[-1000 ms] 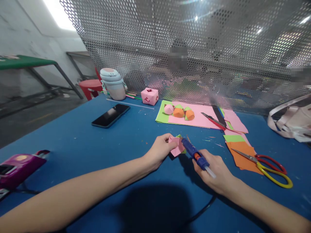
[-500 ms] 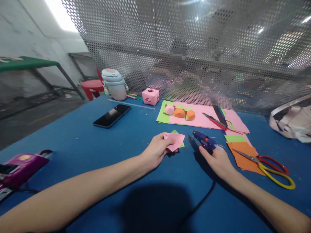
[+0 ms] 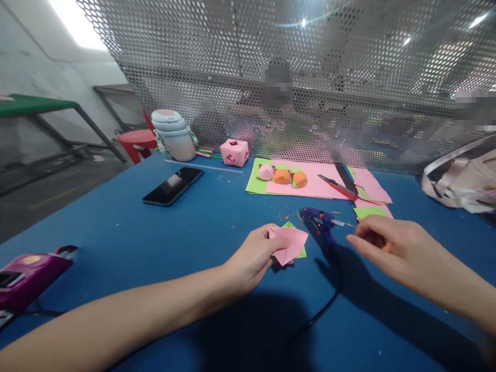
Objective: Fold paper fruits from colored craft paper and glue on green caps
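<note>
My left hand (image 3: pixel 253 256) pinches a folded paper piece (image 3: pixel 289 245), pink on top with green corners showing beneath. The fingers under it are partly hidden. My right hand (image 3: pixel 401 248) hovers at the right, thumb and forefinger apart, nothing seen in it. Just left of that hand, a blue glue gun (image 3: pixel 318 218) lies on the table, a clear glue stick poking out of its back and its red light lit. Behind my right hand, a green paper sheet (image 3: pixel 370 212) shows, with a bit of orange between the fingers.
Pink paper sheets (image 3: pixel 318 190) at the back carry several small folded pieces (image 3: pixel 282 176) and a red-handled cutter (image 3: pixel 337 187). A pink paper cube (image 3: pixel 234 153), a lidded cup (image 3: pixel 175 137) and a phone (image 3: pixel 173 186) stand or lie leftward. The gun's black cord (image 3: pixel 323 309) runs toward me.
My right hand has let go of the glue gun and moved right, over the paper and scissors, which it now covers. My left hand still holds the folded paper, slightly lower in view.
</note>
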### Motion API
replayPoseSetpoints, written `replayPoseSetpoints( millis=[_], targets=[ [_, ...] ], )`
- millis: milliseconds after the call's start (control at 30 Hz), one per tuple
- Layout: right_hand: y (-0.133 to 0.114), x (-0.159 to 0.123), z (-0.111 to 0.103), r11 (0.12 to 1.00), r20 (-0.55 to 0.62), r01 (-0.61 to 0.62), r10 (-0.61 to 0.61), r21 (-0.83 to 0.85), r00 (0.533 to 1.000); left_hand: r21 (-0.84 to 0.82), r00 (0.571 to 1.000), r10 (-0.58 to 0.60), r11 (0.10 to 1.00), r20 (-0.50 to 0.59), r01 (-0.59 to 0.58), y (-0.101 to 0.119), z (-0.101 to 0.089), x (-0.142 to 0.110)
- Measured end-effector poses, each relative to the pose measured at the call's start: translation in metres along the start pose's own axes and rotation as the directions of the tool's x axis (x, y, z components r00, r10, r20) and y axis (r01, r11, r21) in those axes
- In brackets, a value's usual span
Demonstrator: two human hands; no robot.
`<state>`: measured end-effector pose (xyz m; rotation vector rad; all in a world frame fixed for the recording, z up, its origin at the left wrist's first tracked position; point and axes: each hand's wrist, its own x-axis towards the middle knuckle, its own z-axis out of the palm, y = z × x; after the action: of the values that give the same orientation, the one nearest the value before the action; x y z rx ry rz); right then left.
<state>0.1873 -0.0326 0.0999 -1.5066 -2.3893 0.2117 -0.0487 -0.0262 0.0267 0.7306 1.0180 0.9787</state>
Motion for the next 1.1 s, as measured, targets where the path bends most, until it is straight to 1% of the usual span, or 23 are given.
replayPoseSetpoints(
  millis=[33,67,133,167,267,367,533,600,733,833,900,1033,1100],
  targets=[
    [-0.009,-0.005,0.000,0.993,-0.021,0.042,-0.040,0.107,0.999,-0.007,1.000,0.007,1.000,0.008,-0.007,-0.001,0.002,-0.003],
    [-0.018,-0.010,0.004,0.980,-0.053,0.061,-0.052,0.189,0.997,-0.009,1.000,0.019,1.000,0.018,-0.018,-0.002,0.004,-0.006],
    [-0.032,-0.015,0.021,0.956,-0.102,0.109,-0.084,0.273,0.991,0.014,0.998,0.035,0.999,0.045,-0.035,-0.005,0.008,-0.014],
    [-0.037,-0.016,0.031,0.946,-0.108,0.115,-0.085,0.304,0.990,0.039,0.998,0.032,0.999,0.059,-0.035,-0.007,0.010,-0.018],
    [-0.043,-0.018,0.059,0.891,-0.039,0.014,0.004,0.453,0.999,0.157,0.997,0.012,0.987,0.080,-0.025,-0.012,0.014,-0.030],
    [-0.043,-0.021,0.074,0.822,-0.005,-0.052,0.067,0.567,0.998,0.257,0.996,-0.003,0.966,0.093,-0.021,-0.019,0.016,-0.037],
    [-0.037,-0.025,0.082,0.790,-0.023,-0.068,0.104,0.610,0.994,0.335,0.993,-0.020,0.942,0.114,-0.019,-0.026,0.014,-0.034],
    [-0.034,-0.024,0.083,0.785,-0.029,-0.077,0.120,0.614,0.992,0.384,0.993,0.007,0.922,0.114,-0.051,-0.025,0.014,-0.030],
    [-0.027,-0.023,0.085,0.790,-0.043,-0.084,0.138,0.607,0.990,0.450,0.985,0.089,0.881,0.151,-0.148,-0.021,0.013,-0.025],
    [-0.024,-0.022,0.086,0.795,-0.056,-0.074,0.135,0.603,0.989,0.486,0.979,0.124,0.853,0.160,-0.188,-0.018,0.012,-0.024],
    [-0.023,-0.023,0.086,0.801,-0.070,-0.062,0.129,0.596,0.989,0.499,0.979,0.125,0.845,0.163,-0.191,-0.018,0.012,-0.025],
    [-0.023,-0.025,0.086,0.818,-0.094,-0.047,0.123,0.573,0.988,0.474,0.986,0.090,0.868,0.141,-0.147,-0.018,0.013,-0.027],
    [-0.023,-0.026,0.085,0.820,-0.099,-0.046,0.124,0.571,0.987,0.478,0.986,0.111,0.864,0.126,-0.158,-0.018,0.014,-0.027]
  ],
)
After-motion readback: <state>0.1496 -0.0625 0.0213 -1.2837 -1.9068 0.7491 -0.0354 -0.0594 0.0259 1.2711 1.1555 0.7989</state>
